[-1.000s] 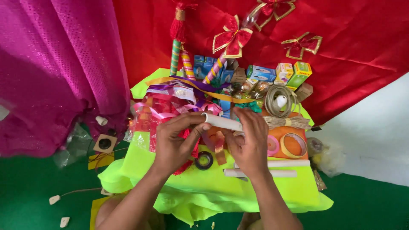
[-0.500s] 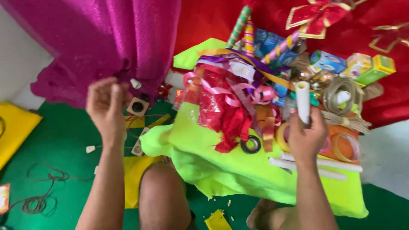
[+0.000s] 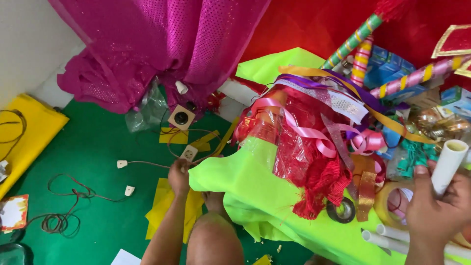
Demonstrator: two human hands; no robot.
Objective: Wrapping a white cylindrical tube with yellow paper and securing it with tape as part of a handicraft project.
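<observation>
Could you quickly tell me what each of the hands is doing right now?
Left hand: down at the floor, touching the white socket block; grip cannot be told.
Right hand: closed around a white tube.

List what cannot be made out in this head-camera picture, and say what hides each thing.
Head view:
- Left hand: fingertips down among cable and yellow paper; what they grip cannot be told.
- Right hand holds a white tube; its lower end is hidden by the hand.
- Striped sticks: tops cut off by the edge.
</observation>
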